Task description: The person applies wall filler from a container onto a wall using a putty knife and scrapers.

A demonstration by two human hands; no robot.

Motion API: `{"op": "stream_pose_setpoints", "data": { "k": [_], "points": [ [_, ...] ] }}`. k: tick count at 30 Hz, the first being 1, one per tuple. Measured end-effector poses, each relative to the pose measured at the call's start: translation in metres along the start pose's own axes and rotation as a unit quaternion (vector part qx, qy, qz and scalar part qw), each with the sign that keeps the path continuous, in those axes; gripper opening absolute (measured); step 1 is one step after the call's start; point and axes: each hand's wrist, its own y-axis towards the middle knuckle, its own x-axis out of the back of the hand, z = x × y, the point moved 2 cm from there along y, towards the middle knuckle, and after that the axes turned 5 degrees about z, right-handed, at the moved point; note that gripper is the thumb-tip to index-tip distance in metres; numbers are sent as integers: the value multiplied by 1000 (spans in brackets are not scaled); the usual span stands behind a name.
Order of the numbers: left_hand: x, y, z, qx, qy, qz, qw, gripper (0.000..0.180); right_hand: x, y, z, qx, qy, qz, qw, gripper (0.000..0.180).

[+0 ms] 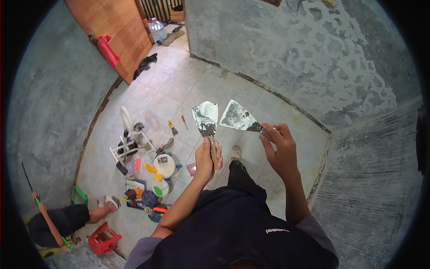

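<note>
Putty (209, 110), soft and likely to slide, lies on a stiff knife (205, 120) gripped at its handle by the left hand (207, 160); right hand (281, 150) fingers pinch a scraper (237, 117) beside the knife.

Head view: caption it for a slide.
Left hand and right hand each hold a putty knife above a tiled floor.

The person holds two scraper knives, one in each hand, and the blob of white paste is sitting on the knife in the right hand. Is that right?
Not quite. The head view shows the white paste on the knife in the left hand. The knife in the right hand has only a thin smeared coating on its blade. The rest holds: two scraper knives, one in each hand.
</note>
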Motion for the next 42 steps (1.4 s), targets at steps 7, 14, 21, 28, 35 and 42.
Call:
{"op": "stream_pose_setpoints", "data": {
  "k": [7,14,21,28,35,42],
  "points": [
    [-61,139,14,27,-26,57,998,51,8,78,-109,-97,150,-27,984,33],
    [-96,262,28,72,-63,29,995,47,-19,230,-243,2,182,-24,983,32],
    [-91,333,5,58,-86,3,995,45,-151,577,-225,187,270,163,930,49],
    [-117,388,-46,125,-39,-79,988,44,-227,770,-153,171,319,227,904,45],
    [-79,486,-55,157,-18,-21,987,47,-277,887,-194,86,296,186,933,48],
    [-28,582,-78,161,30,51,985,50,-206,880,-279,30,270,118,955,51]
  ]
}}
